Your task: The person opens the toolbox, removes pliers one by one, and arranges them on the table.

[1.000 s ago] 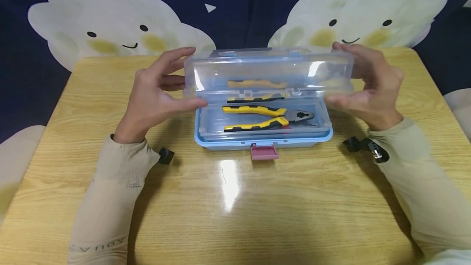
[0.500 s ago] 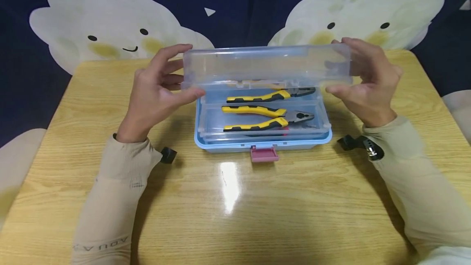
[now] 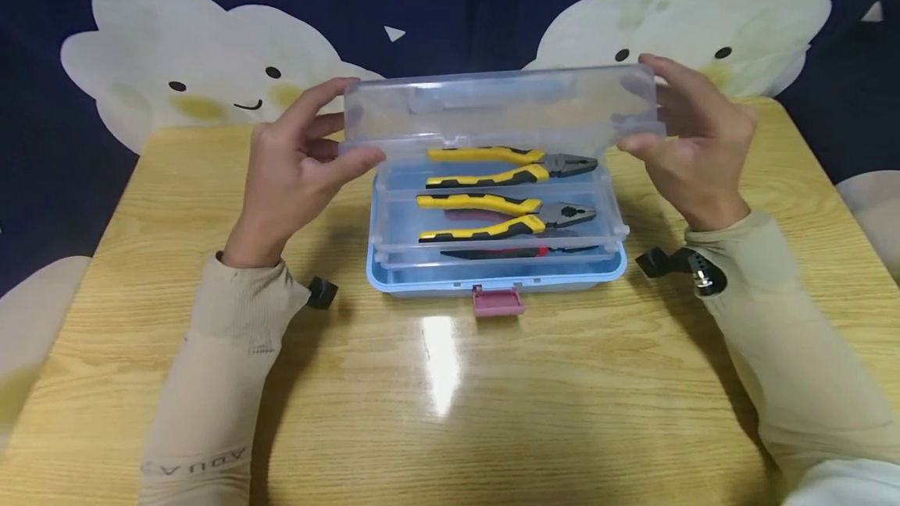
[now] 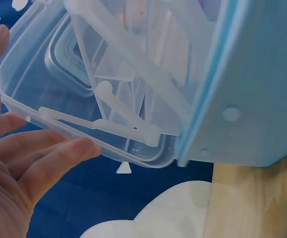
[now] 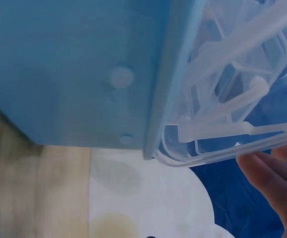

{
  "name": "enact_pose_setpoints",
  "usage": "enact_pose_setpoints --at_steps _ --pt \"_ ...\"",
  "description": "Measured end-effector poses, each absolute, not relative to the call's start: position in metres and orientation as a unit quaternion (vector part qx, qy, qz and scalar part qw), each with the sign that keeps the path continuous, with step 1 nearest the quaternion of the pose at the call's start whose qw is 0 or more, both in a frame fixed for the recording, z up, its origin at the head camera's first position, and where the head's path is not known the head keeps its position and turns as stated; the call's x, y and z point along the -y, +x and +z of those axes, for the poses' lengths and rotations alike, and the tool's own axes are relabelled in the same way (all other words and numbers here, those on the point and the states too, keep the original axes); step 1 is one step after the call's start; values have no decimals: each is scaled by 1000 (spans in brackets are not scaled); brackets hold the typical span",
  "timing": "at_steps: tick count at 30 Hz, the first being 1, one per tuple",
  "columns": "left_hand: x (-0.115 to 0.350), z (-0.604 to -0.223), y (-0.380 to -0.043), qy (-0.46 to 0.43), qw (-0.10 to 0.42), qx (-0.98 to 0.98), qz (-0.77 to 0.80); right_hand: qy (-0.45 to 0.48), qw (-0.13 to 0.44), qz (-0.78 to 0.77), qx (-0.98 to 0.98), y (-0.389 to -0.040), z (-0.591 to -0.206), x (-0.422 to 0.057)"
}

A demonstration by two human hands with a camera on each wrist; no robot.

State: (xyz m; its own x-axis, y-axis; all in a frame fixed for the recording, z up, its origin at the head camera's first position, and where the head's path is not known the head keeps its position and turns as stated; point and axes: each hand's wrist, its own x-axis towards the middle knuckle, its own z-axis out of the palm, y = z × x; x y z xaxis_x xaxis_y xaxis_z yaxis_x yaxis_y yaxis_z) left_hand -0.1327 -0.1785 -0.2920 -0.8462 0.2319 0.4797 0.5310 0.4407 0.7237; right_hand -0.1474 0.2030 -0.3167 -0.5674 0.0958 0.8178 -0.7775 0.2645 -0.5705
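Note:
A light-blue toolbox [image 3: 408, 285] stands on the table with its clear lid [image 3: 499, 100] raised and tilted back. My left hand [image 3: 291, 170] holds the lid's left end, thumb in front and fingers behind. At the other end my right hand [image 3: 699, 151] grips it the same way. Both wrist views show fingertips at the lid's rim [image 4: 74, 130] and white hinge arms [image 5: 218, 130] joining trays to lid. Two pairs of yellow-and-black pliers lie in clear trays, one pair [image 3: 485, 201] in front of the other [image 3: 485, 155]. Below, a dark-handled tool [image 3: 492, 254] with a red part shows.
A pink latch [image 3: 498, 302] hangs down at the toolbox's front. The wooden table [image 3: 562, 397] extends around the box. Behind it hangs a dark-blue cloth [image 3: 457, 6] with smiling white clouds.
Both hands have swung the lid further up and back. The trays have spread with it, bringing the rear pliers and the dark-handled tool below into fuller view.

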Motion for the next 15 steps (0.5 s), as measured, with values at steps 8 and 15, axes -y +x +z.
enact_pose_setpoints --at_steps 8,15 --pt "181 -288 -141 -219 177 844 -457 246 359 536 723 -155 -310 -204" --pt "181 -281 -149 -196 142 844 -479 228 324 541 742 -158 -309 -205"
